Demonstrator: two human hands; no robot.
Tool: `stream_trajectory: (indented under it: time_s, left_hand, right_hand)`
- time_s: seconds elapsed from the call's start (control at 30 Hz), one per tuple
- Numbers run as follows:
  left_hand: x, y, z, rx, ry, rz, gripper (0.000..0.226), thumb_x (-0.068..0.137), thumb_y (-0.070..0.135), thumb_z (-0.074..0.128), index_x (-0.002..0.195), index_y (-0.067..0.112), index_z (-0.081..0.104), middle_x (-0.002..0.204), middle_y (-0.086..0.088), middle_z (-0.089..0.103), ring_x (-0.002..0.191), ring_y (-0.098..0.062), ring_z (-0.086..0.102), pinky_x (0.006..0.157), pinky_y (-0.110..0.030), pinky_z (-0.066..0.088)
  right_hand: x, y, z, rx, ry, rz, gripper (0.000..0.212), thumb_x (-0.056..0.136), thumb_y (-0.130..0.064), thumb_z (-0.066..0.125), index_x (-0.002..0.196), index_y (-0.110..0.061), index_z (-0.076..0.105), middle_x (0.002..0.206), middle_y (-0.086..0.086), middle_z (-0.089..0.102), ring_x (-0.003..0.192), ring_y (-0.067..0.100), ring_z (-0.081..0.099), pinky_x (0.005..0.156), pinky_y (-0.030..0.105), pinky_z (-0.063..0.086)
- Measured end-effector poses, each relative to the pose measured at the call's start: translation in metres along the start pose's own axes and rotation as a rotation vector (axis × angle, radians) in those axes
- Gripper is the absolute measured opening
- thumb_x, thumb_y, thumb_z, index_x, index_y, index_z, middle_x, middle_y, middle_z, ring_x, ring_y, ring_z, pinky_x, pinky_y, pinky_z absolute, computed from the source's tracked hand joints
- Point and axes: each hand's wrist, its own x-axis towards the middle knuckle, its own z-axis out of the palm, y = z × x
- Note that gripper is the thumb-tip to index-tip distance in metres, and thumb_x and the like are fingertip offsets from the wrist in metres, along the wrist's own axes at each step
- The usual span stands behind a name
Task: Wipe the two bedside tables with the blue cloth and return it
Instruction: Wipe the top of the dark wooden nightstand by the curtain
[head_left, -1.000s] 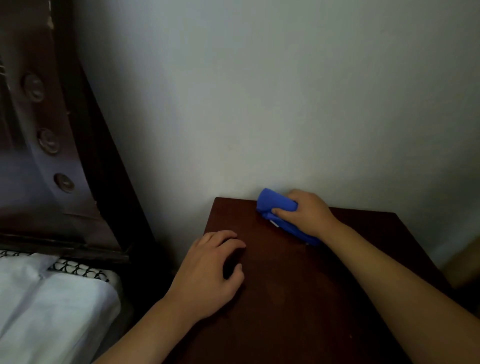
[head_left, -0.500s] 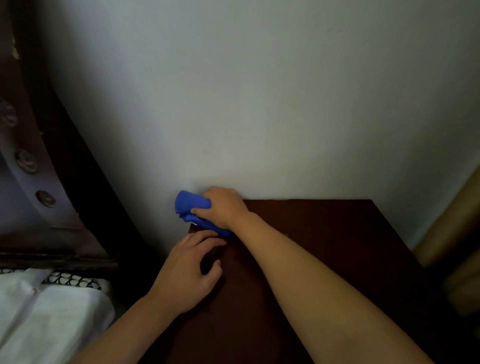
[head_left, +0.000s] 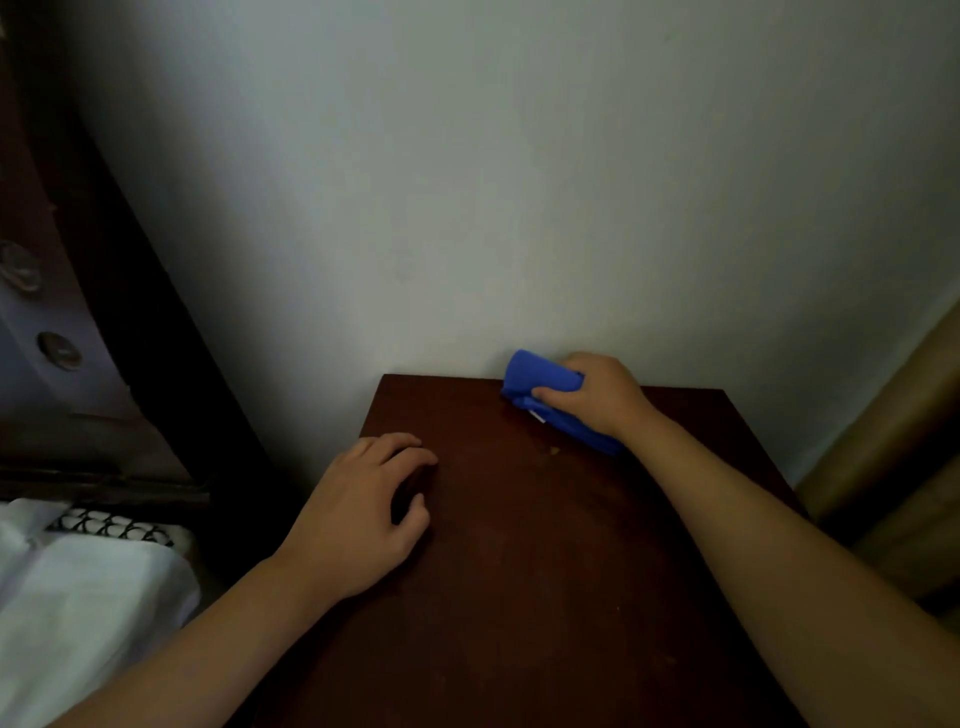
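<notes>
Fingers of the right hand (head_left: 597, 397): they are curled over the blue cloth (head_left: 543, 387) and the thumb presses it from the near side, so the cloth is gripped in a bunch.
Fingers of the left hand (head_left: 358, 512): they are bent a little and slightly apart, the tips touch the wood, the thumb stands away from them; they hold nothing.
Blue cloth: it is folded and crumpled, it lies on the bedside table (head_left: 545, 571) at the far edge, a bit right of the middle of this edge, touching or almost touching the wall (head_left: 493, 182). One end sticks out to the left of the hand, a narrower part comes out under the hand toward the right. A small white tag is seen on its lower side.
Left hand, place: it rests palm down near the left edge of the tabletop, closer to the far left corner than to the near one, well apart from the cloth.
Bedside table: dark brown wood, the top is flat; a small pale speck lies on it just beside the cloth, on the near side.
Forearms: both are bare and reach in from the near edge.
Left of the table: white bedding (head_left: 78, 597) with a black and white patterned strip, and a dark headboard (head_left: 104, 260) with round buttons.
Right of the table: a tan rounded shape (head_left: 893, 452), I cannot tell what it is.
</notes>
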Motion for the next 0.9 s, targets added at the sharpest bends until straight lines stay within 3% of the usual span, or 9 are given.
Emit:
stream_trajectory:
  time_s: [0.17, 0.27, 0.37, 0.47, 0.67, 0.9]
  left_hand:
    - [0.006, 0.007, 0.001, 0.021, 0.005, 0.000, 0.044, 0.086, 0.038, 0.047, 0.128, 0.033, 0.059, 0.136, 0.014, 0.051, 0.126, -0.010, 0.047, 0.107, -0.034, 0.043]
    - [0.023, 0.033, 0.015, -0.017, -0.023, 0.060, 0.045, 0.087, 0.040, 0.045, 0.130, 0.035, 0.058, 0.137, 0.014, 0.051, 0.131, -0.009, 0.044, 0.110, -0.037, 0.039]
    - [0.042, 0.067, 0.034, -0.071, -0.069, 0.115, 0.050, 0.090, 0.050, 0.042, 0.137, 0.039, 0.055, 0.145, 0.015, 0.047, 0.140, -0.007, 0.036, 0.118, -0.041, 0.031]
    - [0.052, 0.075, 0.041, -0.116, -0.101, 0.156, 0.049, 0.092, 0.050, 0.044, 0.140, 0.042, 0.052, 0.148, 0.017, 0.044, 0.140, -0.002, 0.034, 0.120, -0.036, 0.029]
    - [0.055, 0.073, 0.044, -0.154, -0.066, 0.144, 0.043, 0.093, 0.051, 0.047, 0.135, 0.044, 0.055, 0.145, 0.023, 0.044, 0.136, 0.002, 0.035, 0.118, -0.034, 0.030]
    - [0.056, 0.074, 0.046, -0.132, -0.048, 0.142, 0.042, 0.093, 0.049, 0.050, 0.134, 0.043, 0.055, 0.144, 0.022, 0.045, 0.133, 0.001, 0.038, 0.117, -0.033, 0.033]
  right_hand:
    - [0.006, -0.037, 0.027, -0.008, 0.008, -0.033, 0.040, 0.080, -0.062, 0.077, 0.091, -0.024, 0.076, 0.091, 0.000, 0.073, 0.086, 0.025, 0.067, 0.082, 0.041, 0.055]
    - [0.005, -0.046, 0.027, 0.038, 0.009, -0.005, 0.051, 0.077, -0.070, 0.077, 0.086, -0.020, 0.074, 0.084, 0.001, 0.071, 0.082, 0.026, 0.065, 0.080, 0.040, 0.053]
    - [-0.003, -0.031, 0.012, 0.059, -0.013, 0.007, 0.047, 0.081, -0.063, 0.078, 0.079, -0.016, 0.070, 0.080, 0.005, 0.069, 0.077, 0.028, 0.063, 0.075, 0.042, 0.053]
    - [-0.014, 0.007, -0.013, 0.054, 0.039, 0.056, 0.041, 0.082, -0.056, 0.081, 0.069, -0.022, 0.062, 0.075, 0.002, 0.065, 0.075, 0.028, 0.062, 0.070, 0.040, 0.048]
    - [-0.031, 0.094, -0.073, 0.064, 0.154, 0.194, 0.039, 0.081, -0.047, 0.085, 0.076, -0.011, 0.071, 0.074, 0.008, 0.068, 0.065, 0.019, 0.058, 0.065, 0.039, 0.050]
    - [-0.021, 0.059, -0.043, 0.015, 0.142, 0.148, 0.041, 0.079, -0.047, 0.085, 0.062, -0.024, 0.055, 0.071, -0.001, 0.061, 0.071, 0.025, 0.060, 0.063, 0.036, 0.043]
